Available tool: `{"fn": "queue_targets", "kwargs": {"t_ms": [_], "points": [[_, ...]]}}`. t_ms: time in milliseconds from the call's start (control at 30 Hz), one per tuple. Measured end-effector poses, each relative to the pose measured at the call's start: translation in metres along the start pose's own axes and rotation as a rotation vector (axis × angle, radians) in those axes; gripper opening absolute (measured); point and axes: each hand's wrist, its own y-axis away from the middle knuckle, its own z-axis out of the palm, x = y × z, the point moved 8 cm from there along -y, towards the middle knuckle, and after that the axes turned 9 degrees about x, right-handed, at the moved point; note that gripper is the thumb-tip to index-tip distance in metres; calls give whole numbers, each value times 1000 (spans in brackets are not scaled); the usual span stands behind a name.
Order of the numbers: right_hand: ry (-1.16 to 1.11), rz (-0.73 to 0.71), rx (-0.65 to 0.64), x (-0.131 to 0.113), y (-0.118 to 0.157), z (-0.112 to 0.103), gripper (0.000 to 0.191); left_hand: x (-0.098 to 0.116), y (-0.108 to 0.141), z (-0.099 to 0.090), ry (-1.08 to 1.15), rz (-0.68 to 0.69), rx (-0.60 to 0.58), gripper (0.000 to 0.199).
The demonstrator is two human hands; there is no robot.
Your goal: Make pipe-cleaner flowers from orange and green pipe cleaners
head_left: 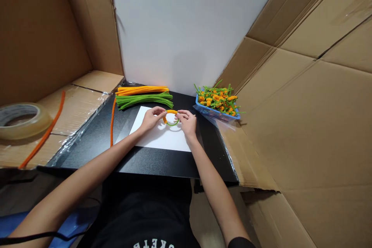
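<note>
Between my hands is a pipe cleaner ring, with orange coiled along its upper and left part and bare green along the bottom. My left hand pinches the ring's left side between thumb and fingers. On the opposite side, my right hand grips it near the end of the orange coil. The ring is held over a white sheet of paper. Bundles of orange pipe cleaners and green pipe cleaners lie just beyond my left hand.
A blue basket full of orange and green pipe cleaner pieces stands at the back right of the black table. Left are a tape roll and dark orange strips. Cardboard walls flank both sides.
</note>
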Motion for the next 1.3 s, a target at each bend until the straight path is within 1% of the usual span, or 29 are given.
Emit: {"fn": "queue_targets", "kwargs": {"t_ms": [100, 167, 233, 333, 400, 533, 600, 667, 700, 733, 800, 867, 933, 1000, 1033, 1100, 1167, 1233, 1300], "points": [[24, 28, -22, 5, -2, 0, 28, 3, -1, -1, -7, 19, -7, 40], [91, 31, -45, 8, -2, 0, 25, 4, -2, -3, -3, 15, 8, 36], [200, -34, -57, 6, 0, -1, 20, 1, -3, -5, 3, -7, 24, 31], [356, -195, -52, -4, 3, -1, 13, -4, -4, -8, -32, -33, 71, 24], [415, -256, -54, -7, 4, 0, 12, -5, -4, -12, -82, -25, 125, 21], [494, -287, -18, -4, -3, -8, 14, -6, -9, -23, -125, -4, 226, 20], [517, -271, 27, -1, -9, -16, 14, -10, -14, -33, -87, -43, 305, 20], [521, -229, 53, 4, -16, -25, 14, -18, -19, -47, -19, -117, 417, 20], [519, -206, 60, 7, -19, -28, 15, -22, -21, -52, 18, -154, 457, 20], [519, -188, 65, 9, -20, -30, 15, -25, -23, -55, 45, -182, 471, 20], [517, -170, 55, 12, -22, -32, 16, -29, -27, -54, 57, -201, 418, 21], [511, -174, 40, 12, -21, -30, 17, -28, -30, -51, 17, -178, 344, 23], [522, -192, 15, 10, -17, -26, 18, -23, -29, -49, -38, -130, 303, 27], [556, -221, -9, 6, -12, -21, 19, -14, -26, -44, -111, -43, 249, 30], [574, -235, -25, 4, -10, -18, 19, -9, -24, -37, -158, 10, 190, 32], [587, -250, -59, 1, -5, -12, 21, -1, -17, -19, -255, 101, 12, 34], [575, -248, -86, -1, -2, -7, 23, -1, -8, 0, -319, 131, -157, 36], [562, -245, -106, -3, 0, -3, 24, -7, -1, 10, -353, 109, -246, 35], [573, -253, -108, -4, 1, -2, 24, -14, 0, 14, -367, 67, -271, 33]]}}
